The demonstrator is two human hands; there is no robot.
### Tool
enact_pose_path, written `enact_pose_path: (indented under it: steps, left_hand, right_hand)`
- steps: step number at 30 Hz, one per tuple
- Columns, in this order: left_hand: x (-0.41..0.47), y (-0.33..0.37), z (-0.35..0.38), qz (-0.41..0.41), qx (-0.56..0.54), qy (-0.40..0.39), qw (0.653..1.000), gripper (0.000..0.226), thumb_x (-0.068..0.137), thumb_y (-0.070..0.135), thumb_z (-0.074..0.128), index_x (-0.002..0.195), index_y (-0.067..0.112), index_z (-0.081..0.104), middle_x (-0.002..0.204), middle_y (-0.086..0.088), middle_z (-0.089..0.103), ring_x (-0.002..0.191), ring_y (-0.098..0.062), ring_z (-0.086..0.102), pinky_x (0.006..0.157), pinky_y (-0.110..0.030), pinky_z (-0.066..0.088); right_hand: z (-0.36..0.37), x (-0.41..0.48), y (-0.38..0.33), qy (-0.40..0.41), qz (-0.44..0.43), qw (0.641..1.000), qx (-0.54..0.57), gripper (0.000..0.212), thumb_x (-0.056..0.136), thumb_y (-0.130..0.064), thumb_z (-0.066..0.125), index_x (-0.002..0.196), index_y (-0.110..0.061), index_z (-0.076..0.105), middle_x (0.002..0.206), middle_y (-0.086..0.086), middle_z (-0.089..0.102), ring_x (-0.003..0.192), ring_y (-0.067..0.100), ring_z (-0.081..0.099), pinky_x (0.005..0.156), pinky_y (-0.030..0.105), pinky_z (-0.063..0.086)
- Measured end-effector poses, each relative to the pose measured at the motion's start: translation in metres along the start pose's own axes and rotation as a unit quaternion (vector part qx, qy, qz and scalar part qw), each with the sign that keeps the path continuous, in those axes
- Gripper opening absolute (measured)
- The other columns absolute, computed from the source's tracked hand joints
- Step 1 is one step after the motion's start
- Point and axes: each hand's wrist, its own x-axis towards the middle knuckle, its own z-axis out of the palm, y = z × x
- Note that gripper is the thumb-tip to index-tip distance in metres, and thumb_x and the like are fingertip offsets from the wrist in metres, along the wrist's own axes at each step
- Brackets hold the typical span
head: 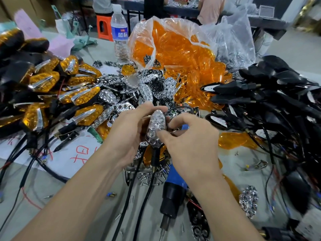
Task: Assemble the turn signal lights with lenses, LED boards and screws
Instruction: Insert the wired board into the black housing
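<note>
One turn signal point(156, 126), chrome face up, is gripped in the left hand point(128, 136) at table centre, and the right hand point(189, 145) pinches its face. There is one bottle point(119, 32), one bag of orange lenses point(173, 44) and one screwdriver point(172, 195). Heaps crowd both sides, and bare table point(48, 186) shows only near the front.

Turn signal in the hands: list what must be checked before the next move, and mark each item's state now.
1. Left hand grips the turn signal from below: ok.
2. Right hand pinches its right edge and steadies it: ok.
3. Chrome reflector fully seated in the housing: cannot tell.
4. Loose screws close by, piled just below the hands: ok.
5. Electric screwdriver close by, lying under the right wrist: ok.
6. Orange lens fitted over the reflector: not ok; a loose lens lies to the right.
</note>
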Motion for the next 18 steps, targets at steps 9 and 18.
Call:
enact_pose_path:
  steps: [9, 18]
  left_hand:
    - [-0.003, -0.007, -0.005, 0.076, -0.033, -0.038, 0.996, 0.035, 0.074, 0.005, 0.072, 0.104, 0.020, 0.084, 0.102, -0.012, 0.077, 0.085, -0.026, 0.069, 0.078, -0.048, 0.057]
    - [-0.001, -0.004, -0.005, 0.041, -0.188, 0.008, 0.981, 0.044, 0.073, 0.010, 0.067, 0.117, 0.007, 0.072, 0.103, -0.012, 0.078, 0.088, -0.025, 0.072, 0.072, -0.033, 0.061]
  right_hand:
    - [0.001, 0.005, 0.009, -0.020, 0.037, 0.995, 0.093, 0.029, 0.081, -0.008, 0.083, 0.080, -0.029, 0.062, 0.081, -0.021, 0.071, 0.072, 0.001, 0.070, 0.061, 0.013, 0.053]
    - [0.003, 0.004, 0.011, -0.057, 0.062, 0.982, 0.171, 0.020, 0.077, -0.045, 0.073, 0.091, -0.032, 0.066, 0.084, -0.011, 0.074, 0.076, 0.008, 0.071, 0.070, 0.031, 0.059]
